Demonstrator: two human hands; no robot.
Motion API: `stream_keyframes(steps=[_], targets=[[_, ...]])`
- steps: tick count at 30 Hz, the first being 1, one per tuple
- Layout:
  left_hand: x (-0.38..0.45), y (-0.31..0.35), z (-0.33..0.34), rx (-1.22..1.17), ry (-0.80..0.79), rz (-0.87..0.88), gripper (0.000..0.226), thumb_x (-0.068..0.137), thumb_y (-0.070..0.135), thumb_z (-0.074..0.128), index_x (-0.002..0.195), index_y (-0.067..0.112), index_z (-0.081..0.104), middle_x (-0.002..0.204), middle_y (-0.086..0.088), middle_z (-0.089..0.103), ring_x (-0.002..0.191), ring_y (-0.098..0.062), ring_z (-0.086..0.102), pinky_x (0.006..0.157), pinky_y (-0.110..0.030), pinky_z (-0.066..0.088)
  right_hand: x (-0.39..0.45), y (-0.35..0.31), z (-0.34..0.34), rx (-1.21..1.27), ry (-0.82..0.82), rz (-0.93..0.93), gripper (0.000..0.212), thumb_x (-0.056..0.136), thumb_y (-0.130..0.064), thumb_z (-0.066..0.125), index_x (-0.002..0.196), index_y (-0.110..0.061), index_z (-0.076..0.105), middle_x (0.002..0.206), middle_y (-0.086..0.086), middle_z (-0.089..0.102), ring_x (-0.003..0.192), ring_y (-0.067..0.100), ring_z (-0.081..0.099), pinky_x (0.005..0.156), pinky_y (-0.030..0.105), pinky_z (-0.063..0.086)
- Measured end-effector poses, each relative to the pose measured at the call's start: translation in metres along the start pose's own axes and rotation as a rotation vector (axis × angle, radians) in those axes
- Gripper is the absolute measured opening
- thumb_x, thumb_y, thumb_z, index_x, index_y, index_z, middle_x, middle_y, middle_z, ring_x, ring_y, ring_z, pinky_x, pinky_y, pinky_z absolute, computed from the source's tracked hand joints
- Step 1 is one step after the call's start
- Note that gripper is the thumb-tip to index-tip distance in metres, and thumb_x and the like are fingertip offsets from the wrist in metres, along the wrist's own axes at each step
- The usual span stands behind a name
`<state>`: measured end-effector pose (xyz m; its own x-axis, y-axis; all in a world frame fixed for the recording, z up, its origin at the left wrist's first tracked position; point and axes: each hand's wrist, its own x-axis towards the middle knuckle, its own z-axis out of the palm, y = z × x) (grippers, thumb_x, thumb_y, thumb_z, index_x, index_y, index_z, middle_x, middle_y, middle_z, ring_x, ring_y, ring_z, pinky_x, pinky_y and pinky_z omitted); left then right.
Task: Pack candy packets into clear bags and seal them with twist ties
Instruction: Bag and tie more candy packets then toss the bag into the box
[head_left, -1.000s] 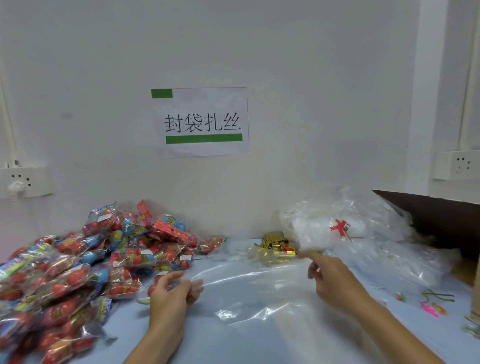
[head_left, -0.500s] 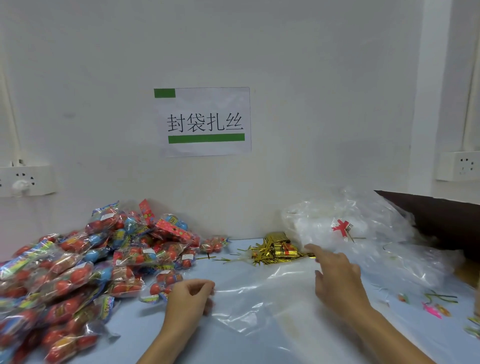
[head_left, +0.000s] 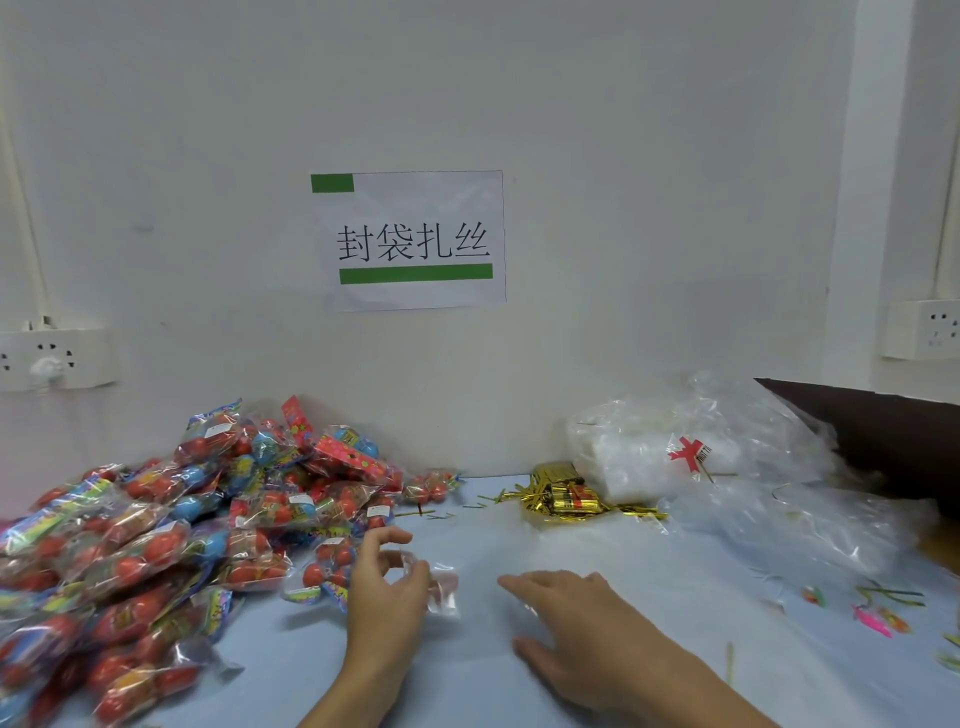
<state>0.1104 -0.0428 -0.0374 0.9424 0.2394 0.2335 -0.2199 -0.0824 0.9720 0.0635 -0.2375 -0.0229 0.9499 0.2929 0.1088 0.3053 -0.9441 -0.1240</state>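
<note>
Left grip: our left hand (head_left: 387, 587) curls its fingertips round the corner of the clear bag (head_left: 441, 590), pinching the film.
Right grip: our right hand (head_left: 566, 618) lies flat with straight, spread fingers on the bag, holding nothing.
Clear bag: it lies flat on the counter (head_left: 675, 649) between the two grips, its mouth at the left grip; most of its outline is too faint to trace.
Step in hand: we judge it to be opening the mouth. We should hold the film down with the right palm and rub the two layers apart with the left fingertips.
Candy packets (head_left: 171, 525): one big heap just left of the left grip, too many to count.
Twist ties (head_left: 563, 496): one gold bundle beyond the right grip, with loose strands we cannot count.
Spare bags (head_left: 727, 467): one crumpled pile further right.
</note>
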Motion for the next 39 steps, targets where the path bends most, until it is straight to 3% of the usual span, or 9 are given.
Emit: stream_keyframes(steps=[3, 7, 9, 12, 19, 25, 31, 34, 39], targets=[[0.002, -0.001, -0.001, -0.09, -0.095, -0.111, 0.038, 0.091, -0.013, 0.048, 0.105, 0.023, 0.049, 0.092, -0.019, 0.054, 0.065, -0.032, 0.073, 0.057, -0.031, 0.057, 0.004, 0.01, 0.0, -0.07, 0.061, 0.002, 0.042, 0.102, -0.03, 0.042, 0.144, -0.034, 0.046, 0.144, -0.006, 0.053, 0.134, 0.019, 0.045, 0.109, 0.036, 0.032], [0.006, -0.004, -0.001, 0.004, -0.092, -0.097, 0.053, 0.092, -0.009, 0.041, 0.091, 0.042, 0.052, 0.096, -0.019, 0.055, 0.07, -0.032, 0.074, 0.066, -0.041, 0.053, 0.006, 0.016, 0.002, -0.079, 0.08, 0.025, 0.039, 0.098, -0.018, 0.042, 0.127, -0.034, 0.063, 0.128, -0.007, 0.063, 0.119, 0.019, 0.055, 0.094, 0.029, 0.038], [0.007, -0.006, 0.002, 0.023, -0.095, -0.089, 0.052, 0.093, -0.012, 0.034, 0.089, 0.036, 0.055, 0.099, -0.017, 0.056, 0.067, -0.03, 0.074, 0.063, -0.047, 0.056, 0.006, 0.02, 0.003, -0.081, 0.082, 0.054, 0.039, 0.097, -0.017, 0.042, 0.124, -0.034, 0.064, 0.129, -0.007, 0.063, 0.118, 0.019, 0.055, 0.095, 0.029, 0.039], [0.007, -0.008, 0.002, 0.03, -0.073, -0.108, 0.046, 0.09, -0.016, 0.034, 0.087, 0.015, 0.068, 0.101, -0.014, 0.064, 0.058, -0.019, 0.071, 0.051, -0.029, 0.052, 0.006, 0.024, 0.003, -0.098, 0.09, 0.115, 0.038, 0.096, -0.014, 0.042, 0.12, -0.032, 0.065, 0.124, -0.004, 0.063, 0.113, 0.021, 0.058, 0.091, 0.029, 0.04], [0.004, -0.008, 0.004, 0.018, -0.138, -0.082, 0.009, 0.088, 0.004, 0.07, 0.084, 0.006, 0.077, 0.068, -0.004, 0.074, 0.06, -0.01, 0.069, 0.046, -0.016, 0.046, 0.005, 0.028, 0.004, -0.148, 0.137, 0.229, 0.029, 0.092, -0.016, 0.041, 0.109, -0.024, 0.063, 0.108, -0.001, 0.065, 0.103, 0.023, 0.059, 0.086, 0.032, 0.038], [0.001, -0.006, 0.002, 0.059, -0.211, -0.024, 0.013, 0.083, -0.003, 0.073, 0.089, 0.009, 0.073, 0.066, -0.007, 0.073, 0.056, -0.011, 0.066, 0.05, -0.019, 0.049, 0.009, 0.013, 0.006, -0.07, 0.213, 0.172, 0.04, 0.104, -0.039, 0.034, 0.142, -0.032, 0.046, 0.137, -0.009, 0.057, 0.127, 0.018, 0.05, 0.105, 0.037, 0.034], [-0.007, 0.0, 0.01, 0.029, -0.281, 0.073, 0.015, 0.08, -0.004, 0.076, 0.086, 0.008, 0.069, 0.064, -0.009, 0.071, 0.06, -0.017, 0.068, 0.056, -0.02, 0.053, 0.015, -0.007, 0.018, 0.195, 0.324, 0.078, 0.048, 0.103, -0.049, 0.04, 0.15, -0.038, 0.037, 0.151, -0.019, 0.044, 0.138, 0.006, 0.039, 0.115, 0.028, 0.027], [-0.013, 0.0, 0.015, 0.021, -0.318, 0.139, 0.017, 0.078, -0.006, 0.076, 0.08, 0.008, 0.068, 0.061, -0.009, 0.069, 0.057, -0.016, 0.065, 0.058, -0.021, 0.052, 0.018, -0.009, 0.023, 0.2, 0.337, 0.015, 0.041, 0.104, -0.044, 0.042, 0.144, -0.038, 0.048, 0.142, -0.018, 0.054, 0.129, 0.007, 0.047, 0.109, 0.028, 0.034], [-0.012, -0.003, 0.018, 0.062, -0.321, 0.181, 0.018, 0.077, 0.0, 0.08, 0.078, 0.013, 0.067, 0.056, -0.006, 0.066, 0.055, -0.015, 0.064, 0.056, -0.024, 0.051, 0.02, -0.011, 0.024, 0.232, 0.391, -0.015, 0.026, 0.104, -0.035, 0.047, 0.111, -0.035, 0.071, 0.109, -0.015, 0.071, 0.1, 0.009, 0.057, 0.089, 0.026, 0.042]])
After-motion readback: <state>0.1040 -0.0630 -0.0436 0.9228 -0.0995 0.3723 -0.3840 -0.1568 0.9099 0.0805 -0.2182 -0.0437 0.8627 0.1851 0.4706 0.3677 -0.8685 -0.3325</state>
